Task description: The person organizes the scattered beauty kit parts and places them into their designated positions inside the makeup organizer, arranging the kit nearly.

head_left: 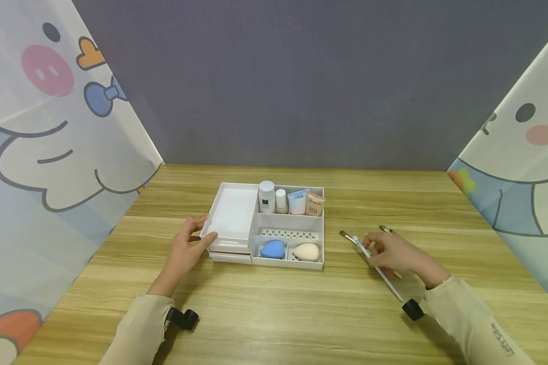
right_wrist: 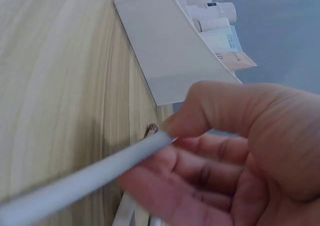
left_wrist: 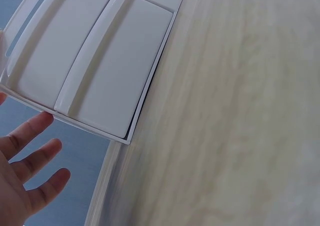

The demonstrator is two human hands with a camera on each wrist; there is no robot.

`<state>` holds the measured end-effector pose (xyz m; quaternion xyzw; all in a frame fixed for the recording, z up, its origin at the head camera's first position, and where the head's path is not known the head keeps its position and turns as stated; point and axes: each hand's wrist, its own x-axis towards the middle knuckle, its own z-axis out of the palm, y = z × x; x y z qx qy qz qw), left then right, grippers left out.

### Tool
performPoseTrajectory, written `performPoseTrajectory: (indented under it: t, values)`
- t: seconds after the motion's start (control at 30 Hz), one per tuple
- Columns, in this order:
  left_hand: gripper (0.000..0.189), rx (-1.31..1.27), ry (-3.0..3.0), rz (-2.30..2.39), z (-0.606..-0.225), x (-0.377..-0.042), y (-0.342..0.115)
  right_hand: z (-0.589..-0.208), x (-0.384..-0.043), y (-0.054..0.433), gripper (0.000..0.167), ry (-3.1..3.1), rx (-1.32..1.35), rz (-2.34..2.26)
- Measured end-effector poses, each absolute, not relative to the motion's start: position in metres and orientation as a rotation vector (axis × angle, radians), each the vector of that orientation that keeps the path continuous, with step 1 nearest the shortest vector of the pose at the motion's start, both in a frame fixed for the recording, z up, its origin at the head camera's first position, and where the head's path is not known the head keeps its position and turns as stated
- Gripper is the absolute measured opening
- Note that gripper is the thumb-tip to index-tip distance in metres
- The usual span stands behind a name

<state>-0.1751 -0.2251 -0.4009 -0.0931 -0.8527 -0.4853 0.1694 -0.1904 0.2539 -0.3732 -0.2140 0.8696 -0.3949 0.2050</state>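
Observation:
A white cosmetics organizer (head_left: 287, 221) stands on the table, with a shallow lidded-looking tray and drawers on its left. My left hand (head_left: 187, 246) grips its front left corner, thumb at the front and fingers along the side. In the left wrist view the outer fingers (left_wrist: 42, 148) of that hand are spread beside the drawer fronts. To the right of the organizer, my right hand (head_left: 395, 252) pinches a slim white stick (head_left: 383, 278) between thumb and fingers. Its upper end is near the fingertips in the right wrist view. Makeup brushes (head_left: 348, 236) lie under and beside this hand, partly hidden.
Inside the organizer are a white bottle (head_left: 267, 198), a small capped bottle (head_left: 281, 202), a blue tube (head_left: 298, 203), a beige tube (head_left: 315, 204), a blue sponge (head_left: 273, 249) and a cream sponge (head_left: 306, 252). A perforated holder (head_left: 288, 233) sits in the middle. Grey wall behind.

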Motion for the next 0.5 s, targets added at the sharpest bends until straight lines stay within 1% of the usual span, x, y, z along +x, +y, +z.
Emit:
performPoseTrajectory:
  t: [0.3, 0.5]
  values:
    - [0.038, -0.266, -2.416, -1.382, -0.4018, -0.1754, -0.2251, -0.3729, -0.1927, 0.2487, 0.036, 2.418, -0.516, -1.314]
    - [0.039, -0.255, -2.431, -1.38, -0.4015, -0.1763, -0.2251, -0.3703, -0.1933, 0.2445, 0.039, 2.346, -0.51, -1.502]
